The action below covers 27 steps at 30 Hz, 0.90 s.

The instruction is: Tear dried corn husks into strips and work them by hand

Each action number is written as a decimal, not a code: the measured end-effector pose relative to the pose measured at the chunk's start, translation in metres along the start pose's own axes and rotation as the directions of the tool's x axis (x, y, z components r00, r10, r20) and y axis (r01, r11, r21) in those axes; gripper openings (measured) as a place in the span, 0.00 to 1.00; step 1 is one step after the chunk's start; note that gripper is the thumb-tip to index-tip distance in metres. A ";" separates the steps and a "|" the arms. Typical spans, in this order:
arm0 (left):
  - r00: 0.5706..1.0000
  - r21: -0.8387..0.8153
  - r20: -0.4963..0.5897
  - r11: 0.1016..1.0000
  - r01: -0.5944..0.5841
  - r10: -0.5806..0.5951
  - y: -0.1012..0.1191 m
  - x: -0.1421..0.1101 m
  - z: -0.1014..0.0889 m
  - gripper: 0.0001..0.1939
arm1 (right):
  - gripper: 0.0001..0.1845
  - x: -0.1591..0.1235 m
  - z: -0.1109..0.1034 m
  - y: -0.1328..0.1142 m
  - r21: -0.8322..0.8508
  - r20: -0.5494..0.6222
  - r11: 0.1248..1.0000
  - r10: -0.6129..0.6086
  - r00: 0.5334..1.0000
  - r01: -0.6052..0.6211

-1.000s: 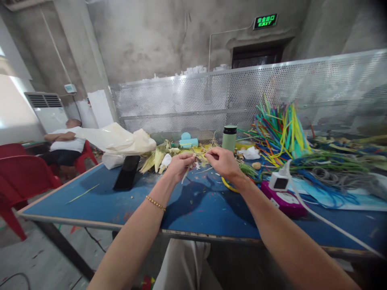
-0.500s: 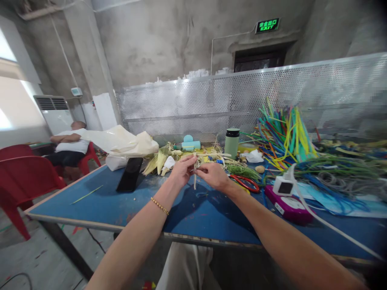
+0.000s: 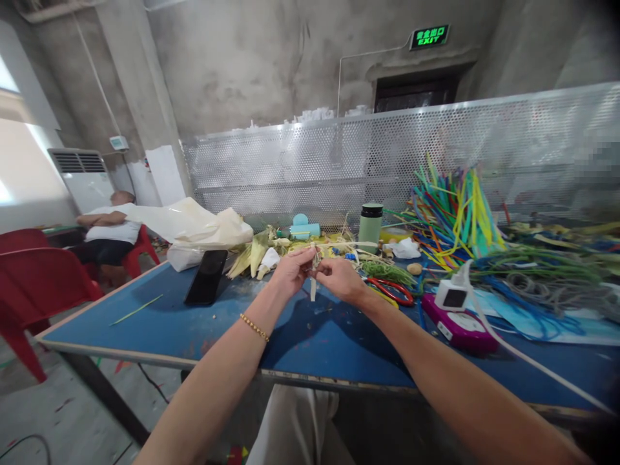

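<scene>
Over the blue table [image 3: 159,336], my left hand [image 3: 293,270] and my right hand [image 3: 339,279] meet, fingertips almost touching. Both are pinched on pale, flat strips of what looks like dried husk [image 3: 312,290]. One strip end hangs below the fingers, and another long pale strip [image 3: 351,245] sticks out to the right above my right hand. The exact crossing of the strips is hidden by my fingers. Red-handled scissors [image 3: 393,292] lie just right of my right hand.
A black phone [image 3: 206,278] and a pale plastic bag [image 3: 203,226] are on the left. Behind my hands stands a green bottle [image 3: 371,227]. To the right are a purple power strip [image 3: 460,326], colourful strips [image 3: 465,213] and green cords [image 3: 542,265]. A person [image 3: 113,229] sits far left.
The hanging strip end has shifted slightly, and my right fingers have moved a little around it. The whole view has drifted slightly; both hands stay together.
</scene>
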<state>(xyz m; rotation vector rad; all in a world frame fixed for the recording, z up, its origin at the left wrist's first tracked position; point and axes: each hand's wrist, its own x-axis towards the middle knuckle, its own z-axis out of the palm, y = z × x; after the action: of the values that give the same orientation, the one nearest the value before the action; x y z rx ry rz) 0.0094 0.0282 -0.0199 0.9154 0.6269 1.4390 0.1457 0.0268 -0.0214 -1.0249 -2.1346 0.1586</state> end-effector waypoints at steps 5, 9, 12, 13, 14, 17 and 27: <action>0.995 0.050 -0.047 0.995 -0.083 0.086 -0.001 -0.001 -0.001 0.12 | 0.09 0.000 -0.001 -0.001 -0.026 0.023 0.999 -0.028 0.999 0.029; 0.984 0.050 -0.126 0.991 -0.123 0.128 -0.002 0.001 -0.001 0.11 | 0.10 0.000 0.000 -0.003 -0.031 0.031 0.999 -0.013 0.999 0.014; 0.975 0.045 -0.156 0.987 -0.152 0.157 -0.002 0.003 -0.002 0.10 | 0.10 -0.001 0.000 -0.005 -0.040 0.037 0.999 -0.024 0.999 0.025; 0.974 0.045 -0.157 0.986 -0.159 0.164 -0.001 0.003 -0.002 0.09 | 0.10 -0.001 0.000 -0.005 -0.044 0.037 0.999 -0.026 0.999 0.027; 0.974 0.047 -0.155 0.986 -0.162 0.168 -0.001 0.003 -0.002 0.10 | 0.09 -0.001 0.000 -0.006 -0.048 0.034 0.998 -0.027 0.999 0.028; 0.974 0.041 -0.140 0.984 -0.175 0.180 0.002 0.003 -0.002 0.10 | 0.08 -0.001 0.000 -0.009 -0.054 0.026 0.998 -0.033 0.999 0.034; 0.970 0.014 -0.133 0.979 -0.203 0.203 0.002 0.005 -0.005 0.10 | 0.07 -0.002 0.003 -0.008 -0.086 0.052 0.995 -0.051 0.997 0.055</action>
<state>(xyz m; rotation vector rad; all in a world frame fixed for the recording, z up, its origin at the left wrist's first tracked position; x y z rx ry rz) 0.0045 0.0339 -0.0203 0.9091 0.6472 1.6946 0.1397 0.0210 -0.0212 -1.0223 -2.2289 0.0663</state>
